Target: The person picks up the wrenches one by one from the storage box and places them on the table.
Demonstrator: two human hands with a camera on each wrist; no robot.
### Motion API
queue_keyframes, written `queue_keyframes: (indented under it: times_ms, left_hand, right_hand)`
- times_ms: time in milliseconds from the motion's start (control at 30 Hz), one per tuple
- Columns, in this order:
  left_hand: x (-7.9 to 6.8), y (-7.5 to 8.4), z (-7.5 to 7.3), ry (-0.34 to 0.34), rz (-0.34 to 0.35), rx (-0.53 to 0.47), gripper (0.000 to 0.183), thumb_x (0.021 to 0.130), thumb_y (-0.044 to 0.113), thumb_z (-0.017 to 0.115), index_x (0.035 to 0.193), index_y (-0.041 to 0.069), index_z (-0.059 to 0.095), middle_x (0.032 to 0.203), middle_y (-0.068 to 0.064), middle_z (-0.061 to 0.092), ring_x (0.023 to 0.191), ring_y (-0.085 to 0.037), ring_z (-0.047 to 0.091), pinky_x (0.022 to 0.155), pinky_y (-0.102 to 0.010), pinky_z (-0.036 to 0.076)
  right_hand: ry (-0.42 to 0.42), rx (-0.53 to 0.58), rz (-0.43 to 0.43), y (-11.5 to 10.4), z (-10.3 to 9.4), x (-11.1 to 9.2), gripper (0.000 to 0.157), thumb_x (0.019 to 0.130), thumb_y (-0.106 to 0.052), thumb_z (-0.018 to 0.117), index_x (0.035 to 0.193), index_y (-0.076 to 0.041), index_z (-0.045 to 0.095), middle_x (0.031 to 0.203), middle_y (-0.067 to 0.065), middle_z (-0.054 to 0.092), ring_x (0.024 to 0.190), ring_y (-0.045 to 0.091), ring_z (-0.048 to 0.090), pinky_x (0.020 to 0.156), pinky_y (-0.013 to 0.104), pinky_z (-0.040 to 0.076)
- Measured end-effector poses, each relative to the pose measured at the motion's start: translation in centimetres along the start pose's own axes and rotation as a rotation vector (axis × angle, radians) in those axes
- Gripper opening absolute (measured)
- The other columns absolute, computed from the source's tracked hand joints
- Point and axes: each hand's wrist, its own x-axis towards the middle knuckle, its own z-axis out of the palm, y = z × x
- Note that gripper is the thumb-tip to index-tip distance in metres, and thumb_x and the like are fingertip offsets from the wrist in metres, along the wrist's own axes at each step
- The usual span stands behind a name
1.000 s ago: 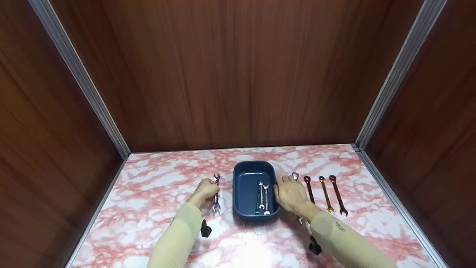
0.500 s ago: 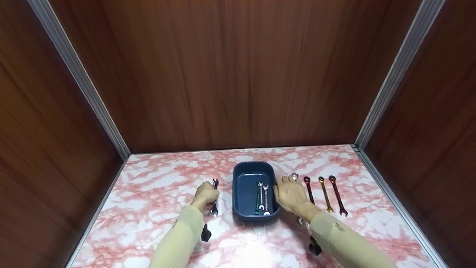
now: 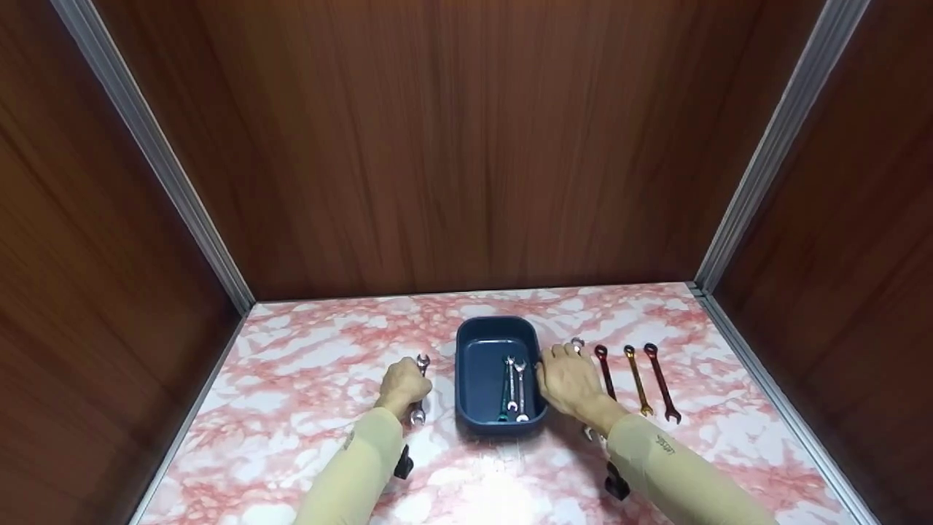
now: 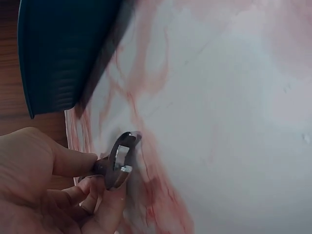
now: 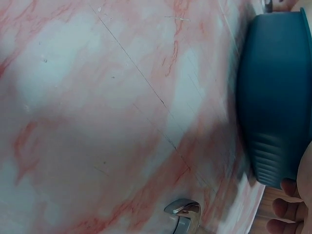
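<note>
My left hand (image 3: 404,386) pinches a silver double open-ended wrench (image 3: 423,362) left of the dark blue bin (image 3: 466,421). In the left wrist view, thumb and fingers close on the wrench's shaft, one open jaw end (image 4: 119,161) sticking out, with the bin wall (image 4: 63,53) beyond. My right hand (image 3: 572,379) holds the bin's right side at the rim. Its fingertips (image 5: 285,208) show curled beside the bin's outer wall (image 5: 278,92). Inside the bin lie a green wrench (image 3: 504,397) and two silver wrenches (image 3: 521,394).
Right of the bin, a silver wrench (image 3: 578,343) lies partly hidden beneath my right hand and forearm. Beyond it are a red wrench (image 3: 603,357), a gold wrench (image 3: 638,379) and a dark red wrench (image 3: 662,383). Wood-grain panels (image 3: 466,146) enclose the marbled table (image 3: 291,364).
My left hand and its wrench have shifted slightly toward me and to the left. My right hand stays at the bin, and the bin's contents look the same.
</note>
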Motion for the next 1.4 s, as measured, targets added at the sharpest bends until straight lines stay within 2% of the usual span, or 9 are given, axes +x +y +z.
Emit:
queue_keyframes:
  times_ms: [100, 200, 733, 867, 1067, 1133, 1333, 1367, 1400]
  left_hand:
    - [-2.4, 1.9, -2.0, -0.003, -0.027, 0.003, 0.011, 0.082, 0.010, 0.072, 0.078, 0.011, 0.062, 0.086, -0.013, 0.074, 0.084, -0.031, 0.070, 0.081, -0.051, 0.061]
    - [-3.2, 2.4, -2.5, 0.004, -0.035, 0.014, 0.013, 0.084, 0.009, 0.074, 0.080, 0.010, 0.062, 0.089, -0.014, 0.075, 0.088, -0.032, 0.072, 0.087, -0.054, 0.062]
    - [-3.8, 2.8, -3.6, -0.008, -0.047, 0.034, 0.009, 0.086, 0.010, 0.076, 0.084, 0.008, 0.067, 0.092, -0.015, 0.076, 0.087, -0.031, 0.073, 0.083, -0.049, 0.062]
    - [-3.4, 2.6, -3.6, 0.021, -0.020, 0.040, 0.008, 0.084, 0.014, 0.074, 0.088, 0.007, 0.071, 0.097, -0.017, 0.079, 0.092, -0.033, 0.076, 0.083, -0.051, 0.062]
    - [-3.6, 3.5, -4.1, 0.033, 0.019, 0.039, 0.011, 0.082, 0.015, 0.070, 0.090, 0.008, 0.073, 0.102, -0.019, 0.081, 0.097, -0.036, 0.078, 0.087, -0.054, 0.062]
    - [-4.2, 4.5, -4.7, 0.019, 0.010, 0.042, 0.011, 0.082, 0.014, 0.071, 0.091, 0.008, 0.075, 0.106, -0.019, 0.082, 0.102, -0.037, 0.079, 0.091, -0.056, 0.063]
    - [-4.4, 5.8, -5.0, 0.025, 0.034, 0.054, 0.004, 0.085, 0.018, 0.074, 0.083, 0.015, 0.073, 0.105, -0.015, 0.083, 0.106, -0.036, 0.080, 0.093, -0.053, 0.063]
    - [-4.5, 6.1, -5.1, 0.027, 0.038, 0.055, 0.007, 0.086, 0.019, 0.074, 0.080, 0.015, 0.071, 0.103, -0.014, 0.082, 0.104, -0.036, 0.080, 0.092, -0.053, 0.063]
    - [-4.6, 6.3, -5.2, 0.031, 0.042, 0.053, 0.010, 0.086, 0.020, 0.074, 0.078, 0.016, 0.069, 0.101, -0.014, 0.082, 0.103, -0.036, 0.080, 0.091, -0.053, 0.063]
  right_hand:
    - [-0.016, 0.019, 0.004, 0.0, -0.1, 0.0, 0.030, 0.111, -0.030, 0.061, 0.114, -0.001, 0.069, 0.108, 0.022, 0.073, 0.108, 0.044, 0.069, 0.095, 0.058, 0.053]
    - [-0.019, 0.028, 0.009, 0.1, -0.1, 0.0, 0.030, 0.110, -0.030, 0.061, 0.113, -0.001, 0.069, 0.108, 0.022, 0.074, 0.108, 0.044, 0.069, 0.095, 0.057, 0.053]
    - [0.000, 0.019, 0.016, 0.0, 0.1, 0.0, 0.030, 0.110, -0.030, 0.062, 0.113, -0.001, 0.069, 0.108, 0.022, 0.074, 0.110, 0.044, 0.068, 0.094, 0.056, 0.053]
    - [-0.010, 0.018, 0.015, -0.1, -0.1, 0.0, 0.030, 0.110, -0.030, 0.062, 0.114, -0.001, 0.069, 0.108, 0.022, 0.073, 0.110, 0.045, 0.068, 0.095, 0.057, 0.052]
    - [-0.020, 0.013, 0.014, -0.1, -0.1, 0.1, 0.030, 0.110, -0.030, 0.063, 0.115, -0.001, 0.069, 0.108, 0.023, 0.074, 0.110, 0.044, 0.069, 0.095, 0.057, 0.053]
    - [-0.019, 0.014, 0.011, -0.1, 0.0, 0.1, 0.029, 0.110, -0.029, 0.063, 0.114, 0.000, 0.069, 0.108, 0.023, 0.074, 0.110, 0.044, 0.069, 0.094, 0.057, 0.053]
    - [0.031, 0.035, -0.012, 0.0, 0.1, 0.0, 0.029, 0.107, -0.027, 0.063, 0.112, 0.001, 0.068, 0.104, 0.024, 0.073, 0.106, 0.045, 0.069, 0.093, 0.058, 0.054]
    - [0.060, 0.024, -0.026, 0.8, 1.4, 0.1, 0.034, 0.111, -0.031, 0.056, 0.114, 0.000, 0.068, 0.105, 0.022, 0.073, 0.108, 0.043, 0.069, 0.094, 0.056, 0.054]
    - [0.065, 0.029, -0.028, 0.8, 1.5, 0.1, 0.034, 0.111, -0.032, 0.056, 0.114, 0.000, 0.068, 0.105, 0.022, 0.073, 0.108, 0.042, 0.069, 0.094, 0.056, 0.054]
